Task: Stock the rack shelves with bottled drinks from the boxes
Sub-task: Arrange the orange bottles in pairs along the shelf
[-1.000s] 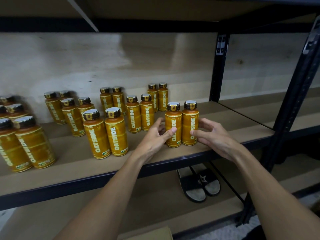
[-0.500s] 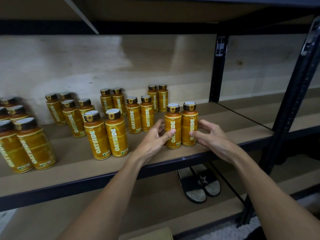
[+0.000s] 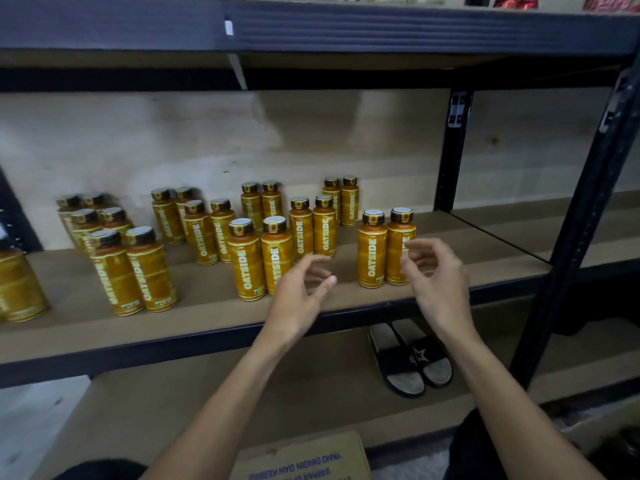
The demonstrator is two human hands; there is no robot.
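Several orange "OATSIDE" bottles with dark caps stand in pairs on the wooden rack shelf (image 3: 214, 306). The rightmost front pair (image 3: 372, 251) stands upright near the shelf's front edge. My left hand (image 3: 301, 292) hovers just left of this pair, fingers loosely curled, holding nothing. To the right of the pair is my right hand (image 3: 433, 271), also loosely curled and empty; its fingertips overlap the right bottle (image 3: 398, 244) in view. Another front pair (image 3: 259, 258) stands just left of my left hand.
A cardboard box (image 3: 301, 459) with blue print sits at the bottom centre. Black slippers (image 3: 410, 358) lie on the lower shelf. Black rack uprights (image 3: 453, 150) (image 3: 585, 202) stand at the right, and a dark upper shelf beam (image 3: 311, 29) crosses overhead. The shelf right of the pair is bare wood.
Both hands have let go of the rightmost pair of bottles and pulled back toward me. The camera view has risen and pulled back, showing more of the rack and the box.
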